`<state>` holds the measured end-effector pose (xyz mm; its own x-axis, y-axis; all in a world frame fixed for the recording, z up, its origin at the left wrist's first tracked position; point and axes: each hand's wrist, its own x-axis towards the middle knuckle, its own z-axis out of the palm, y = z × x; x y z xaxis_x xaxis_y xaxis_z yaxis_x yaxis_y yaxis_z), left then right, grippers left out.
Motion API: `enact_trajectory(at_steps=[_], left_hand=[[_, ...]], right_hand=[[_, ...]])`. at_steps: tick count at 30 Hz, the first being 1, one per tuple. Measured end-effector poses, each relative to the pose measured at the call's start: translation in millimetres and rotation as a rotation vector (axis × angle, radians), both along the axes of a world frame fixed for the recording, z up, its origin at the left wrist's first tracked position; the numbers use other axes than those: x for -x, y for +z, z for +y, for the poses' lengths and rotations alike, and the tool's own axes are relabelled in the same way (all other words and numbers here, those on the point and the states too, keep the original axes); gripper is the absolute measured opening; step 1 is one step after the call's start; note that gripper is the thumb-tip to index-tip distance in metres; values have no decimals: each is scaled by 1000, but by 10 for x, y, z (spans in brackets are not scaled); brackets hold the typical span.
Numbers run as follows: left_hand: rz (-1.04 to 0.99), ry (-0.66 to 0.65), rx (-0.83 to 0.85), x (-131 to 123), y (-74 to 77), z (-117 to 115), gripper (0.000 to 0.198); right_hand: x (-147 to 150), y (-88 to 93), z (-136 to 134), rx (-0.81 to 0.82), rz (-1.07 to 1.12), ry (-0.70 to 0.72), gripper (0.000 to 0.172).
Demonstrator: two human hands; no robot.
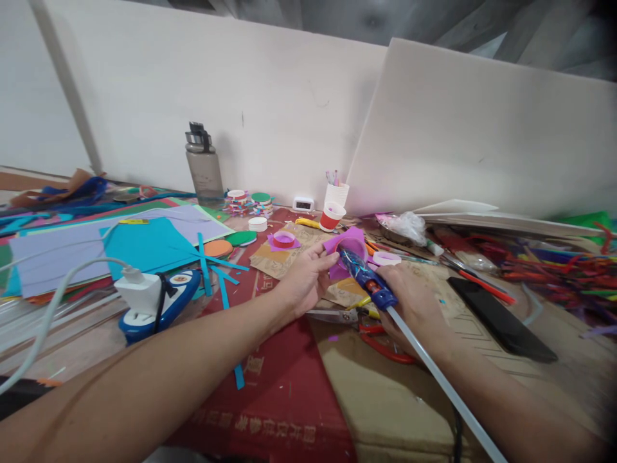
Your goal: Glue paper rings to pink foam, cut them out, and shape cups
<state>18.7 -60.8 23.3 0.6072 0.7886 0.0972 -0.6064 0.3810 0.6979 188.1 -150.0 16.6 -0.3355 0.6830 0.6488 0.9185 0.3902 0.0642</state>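
My left hand (307, 278) pinches a piece of purple paper (355, 235) that has a shallow round ring on it, tilted toward me. My right hand (409, 301) is wrapped round a blue hot glue gun (370, 283), whose front end reaches into the ring. Whether its tip touches the ring I cannot tell. A long clear glue stick (443, 379) sticks out of the gun's back toward me. Beneath my hands lie scissors (337, 315) with red handles. Behind my left hand a red ring (284, 240) rests on another purple paper piece.
At left are a blue power strip (180, 297) with a white plug, blue paper (149, 247) and paper strips. A water bottle (204, 167), a small clock (303, 204) and paper cups (332, 216) stand along the back. A black phone (501, 318) lies at right, near coloured pipe cleaners (554, 263).
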Motion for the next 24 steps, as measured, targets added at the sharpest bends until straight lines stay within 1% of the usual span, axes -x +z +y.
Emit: enact_trajectory(at_steps=[4, 9, 14, 17, 21, 24], left_hand=[[11, 7, -2, -2, -2, 0, 30], [14, 74, 12, 7, 19, 21, 23], [-7, 132, 62, 11, 36, 38, 22], [31, 110, 72, 20, 37, 37, 24], [95, 46, 42, 23, 19, 37, 37], [107, 27, 2, 14, -15, 56, 35]], right_hand=[[-37, -13, 14, -30, 13, -21, 34], [-75, -31, 31, -100, 70, -100, 31], [-54, -17, 33, -96, 76, -92, 28], [-44, -13, 35, -99, 74, -93, 26], [-46, -20, 24, -57, 73, -81, 25], [-49, -29, 15, -14, 103, -63, 25]])
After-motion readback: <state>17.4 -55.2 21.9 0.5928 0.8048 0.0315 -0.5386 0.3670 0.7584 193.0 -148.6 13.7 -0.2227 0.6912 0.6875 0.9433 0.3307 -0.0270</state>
